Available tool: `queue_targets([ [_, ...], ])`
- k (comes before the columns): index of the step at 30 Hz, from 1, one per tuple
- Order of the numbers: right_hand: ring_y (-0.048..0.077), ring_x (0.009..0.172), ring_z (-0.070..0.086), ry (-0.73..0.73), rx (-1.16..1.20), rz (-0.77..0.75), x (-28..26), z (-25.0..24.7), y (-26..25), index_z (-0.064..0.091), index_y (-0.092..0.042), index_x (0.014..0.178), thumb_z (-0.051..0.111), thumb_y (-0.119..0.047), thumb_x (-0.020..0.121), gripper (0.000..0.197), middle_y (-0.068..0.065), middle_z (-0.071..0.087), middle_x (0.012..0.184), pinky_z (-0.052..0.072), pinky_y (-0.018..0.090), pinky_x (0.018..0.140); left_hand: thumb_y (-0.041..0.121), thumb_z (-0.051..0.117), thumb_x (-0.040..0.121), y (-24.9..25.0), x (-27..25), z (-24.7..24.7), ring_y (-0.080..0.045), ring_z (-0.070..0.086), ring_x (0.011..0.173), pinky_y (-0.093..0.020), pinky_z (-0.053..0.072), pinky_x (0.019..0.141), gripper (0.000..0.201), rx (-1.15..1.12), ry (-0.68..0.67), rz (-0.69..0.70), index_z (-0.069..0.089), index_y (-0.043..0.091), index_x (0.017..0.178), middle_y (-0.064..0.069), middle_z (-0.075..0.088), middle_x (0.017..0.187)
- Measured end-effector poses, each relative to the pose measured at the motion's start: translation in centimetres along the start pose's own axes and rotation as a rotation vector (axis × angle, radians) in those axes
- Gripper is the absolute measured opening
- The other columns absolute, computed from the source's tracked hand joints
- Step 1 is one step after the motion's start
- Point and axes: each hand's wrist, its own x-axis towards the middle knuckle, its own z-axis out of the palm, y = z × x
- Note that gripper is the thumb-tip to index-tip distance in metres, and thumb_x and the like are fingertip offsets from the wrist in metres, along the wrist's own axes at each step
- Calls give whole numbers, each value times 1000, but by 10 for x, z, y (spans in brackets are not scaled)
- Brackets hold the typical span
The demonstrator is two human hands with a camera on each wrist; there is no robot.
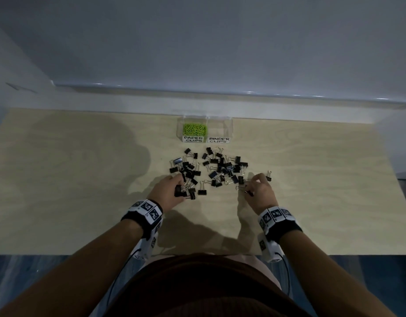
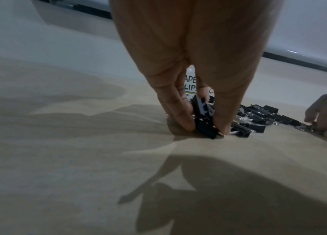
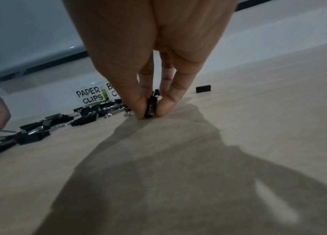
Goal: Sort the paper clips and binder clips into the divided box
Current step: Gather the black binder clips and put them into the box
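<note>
A clear divided box (image 1: 229, 129) stands at the table's back edge. Its left compartment, labelled PAPER CLIPS, holds green paper clips (image 1: 195, 129); the right one, labelled BINDER CLIPS, looks empty. Black binder clips (image 1: 222, 165) lie scattered in front of it. My left hand (image 1: 172, 188) pinches several black binder clips (image 2: 203, 117) at the pile's near left, down on the table. My right hand (image 1: 259, 191) pinches one black binder clip (image 3: 152, 105) between thumb and fingers at the pile's near right, also touching the table.
The pale wooden table (image 1: 83, 191) ends at a white wall ledge (image 1: 220, 92) behind the box. One binder clip (image 1: 268, 176) lies apart, just right of my right hand. My dark lap is at the near table edge.
</note>
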Motion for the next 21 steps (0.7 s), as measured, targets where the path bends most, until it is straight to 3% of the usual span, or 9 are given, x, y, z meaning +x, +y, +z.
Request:
queue_targets([
  [4, 14, 77, 53, 1, 19, -23, 3, -3, -1, 66, -12, 81, 65, -13, 80, 2, 1, 55, 96, 52, 30, 81, 19, 75, 72, -1, 3, -1, -18, 56, 79, -29, 48, 71, 34, -30, -11, 14, 50, 20, 95, 0, 54, 95],
  [10, 16, 72, 52, 16, 54, -88, 9, -5, 2, 63, -18, 75, 70, -10, 74, 11, -2, 52, 84, 45, 23, 67, 16, 74, 72, -3, 9, -3, -19, 64, 76, -41, 57, 73, 34, -145, -77, 10, 46, 26, 86, 0, 64, 88],
  [14, 15, 67, 51, -2, 85, -104, 17, -10, -2, 68, -16, 73, 69, -5, 72, 11, -3, 53, 76, 40, 22, 62, 12, 73, 75, 2, 21, -13, -18, 65, 77, -35, 57, 71, 27, -240, -87, 23, 51, 22, 87, -2, 65, 86],
  [17, 16, 65, 58, 9, 241, -64, 32, -25, -13, 63, -15, 68, 72, -2, 71, 16, 1, 61, 71, 51, 24, 63, 14, 71, 79, 17, 37, -30, -12, 64, 77, -28, 55, 70, 21, -270, -92, 80, 53, 19, 86, 2, 65, 89],
  [21, 17, 64, 63, 41, 382, -58, 72, -59, -43, 64, -15, 66, 75, -2, 70, 17, 5, 67, 70, 54, 22, 62, 14, 68, 81, 55, 70, -60, -8, 60, 74, -19, 50, 65, 17, -304, -55, 145, 55, 15, 91, 5, 62, 91],
])
